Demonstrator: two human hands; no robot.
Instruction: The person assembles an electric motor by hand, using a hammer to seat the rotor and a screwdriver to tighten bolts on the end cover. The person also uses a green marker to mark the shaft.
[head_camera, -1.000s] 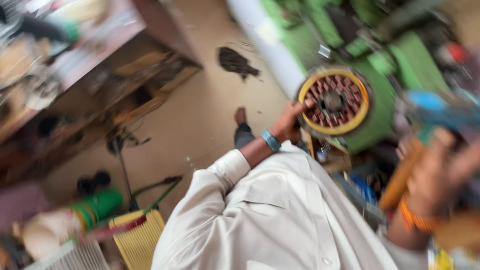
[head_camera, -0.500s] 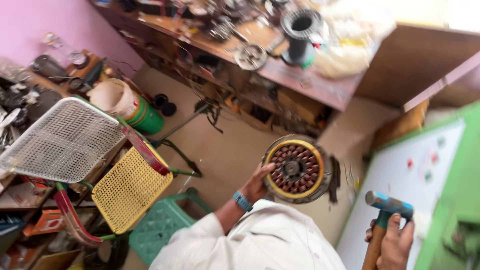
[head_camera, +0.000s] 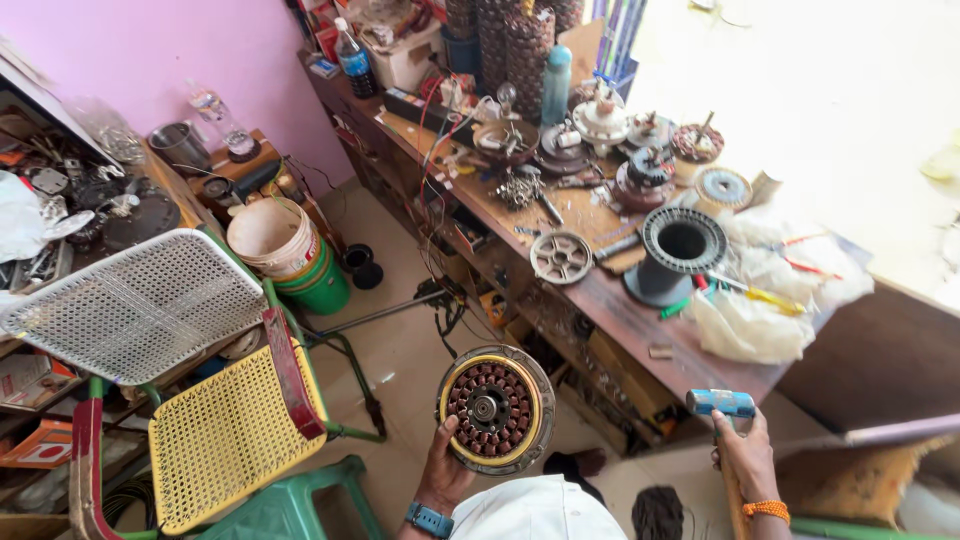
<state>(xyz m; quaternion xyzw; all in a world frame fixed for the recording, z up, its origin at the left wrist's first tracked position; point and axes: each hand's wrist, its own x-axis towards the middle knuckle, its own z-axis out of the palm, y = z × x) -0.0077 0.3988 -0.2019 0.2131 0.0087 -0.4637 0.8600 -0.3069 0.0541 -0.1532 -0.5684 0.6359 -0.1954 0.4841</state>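
Fan stator (head_camera: 495, 408), round, with copper windings inside a yellow-and-silver rim, held upright from below by the gripping left hand (head_camera: 446, 472). The right hand (head_camera: 745, 458), well apart, is closed around a blue-headed hammer (head_camera: 722, 404). Beyond, stacked buckets (head_camera: 285, 250) beside a cluttered workbench (head_camera: 640, 320).

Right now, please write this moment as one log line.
left hand: holds round motor stator | right hand: holds blue-headed hammer | behind: cluttered workbench
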